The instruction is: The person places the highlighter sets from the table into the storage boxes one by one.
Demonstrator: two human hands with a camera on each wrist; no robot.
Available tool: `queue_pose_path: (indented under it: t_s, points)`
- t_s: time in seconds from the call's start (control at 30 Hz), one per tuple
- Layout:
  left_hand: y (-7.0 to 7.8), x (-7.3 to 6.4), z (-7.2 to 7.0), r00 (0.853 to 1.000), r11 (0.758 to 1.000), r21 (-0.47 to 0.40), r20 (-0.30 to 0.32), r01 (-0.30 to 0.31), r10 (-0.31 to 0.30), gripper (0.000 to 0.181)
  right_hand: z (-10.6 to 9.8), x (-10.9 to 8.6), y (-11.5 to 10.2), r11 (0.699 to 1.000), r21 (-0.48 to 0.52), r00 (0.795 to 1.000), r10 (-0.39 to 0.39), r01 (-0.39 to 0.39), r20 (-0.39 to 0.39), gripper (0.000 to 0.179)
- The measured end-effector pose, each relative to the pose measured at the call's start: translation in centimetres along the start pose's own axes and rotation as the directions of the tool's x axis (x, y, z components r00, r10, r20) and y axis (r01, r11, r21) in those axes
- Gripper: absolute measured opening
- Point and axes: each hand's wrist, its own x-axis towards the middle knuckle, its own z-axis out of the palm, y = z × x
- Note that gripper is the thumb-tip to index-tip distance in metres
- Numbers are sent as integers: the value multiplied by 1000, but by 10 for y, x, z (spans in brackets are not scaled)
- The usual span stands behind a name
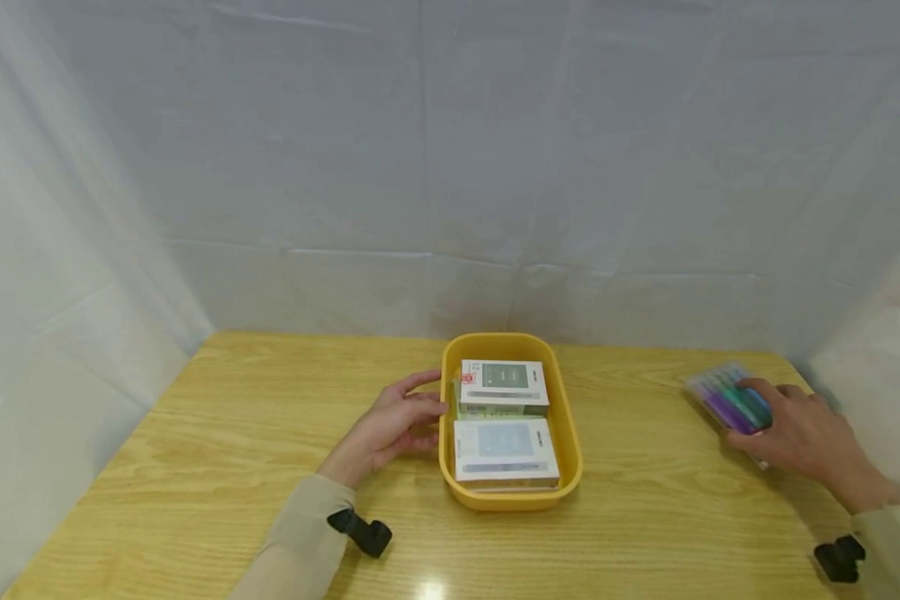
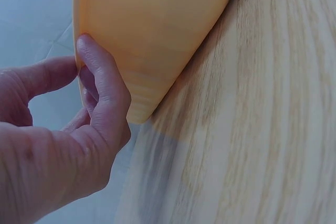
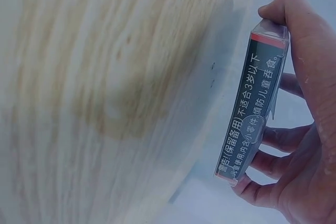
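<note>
A yellow plastic basket (image 1: 570,450) stands on the wooden table, holding two white boxes, one at the back (image 1: 504,379) and one in front (image 1: 506,450). Something light green shows under and between these boxes. My left hand (image 1: 397,417) is at the basket's left side, its bent fingers and thumb pinching the rim (image 2: 77,3) in the left wrist view. Over the table's right end, my right hand (image 1: 802,425) grips a clear pack of coloured pens (image 1: 731,400), purple to teal. The pack's dark side panel (image 3: 252,103), printed in white Chinese characters, faces the right wrist camera.
Whitish plastic sheeting (image 1: 495,167) hangs behind the table and along both sides. The wooden table (image 1: 217,450) stretches out left and right of the basket. A black strap (image 1: 360,531) is fastened round the left sleeve, with another (image 1: 840,558) by the right one.
</note>
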Motion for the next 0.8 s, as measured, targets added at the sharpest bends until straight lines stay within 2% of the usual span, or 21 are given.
queue_pose_path:
  t_s: [0.4, 0.8]
  points:
    - [1, -1, 2, 1000, 1000, -2, 5, 2, -1, 62, -5, -3, -7, 997, 48, 998, -64, 65, -22, 90]
    - [1, -1, 5, 1000, 1000, 1, 25, -1, 1, 63, -7, -7, -17, 997, 22, 994, -77, 79, -79, 87]
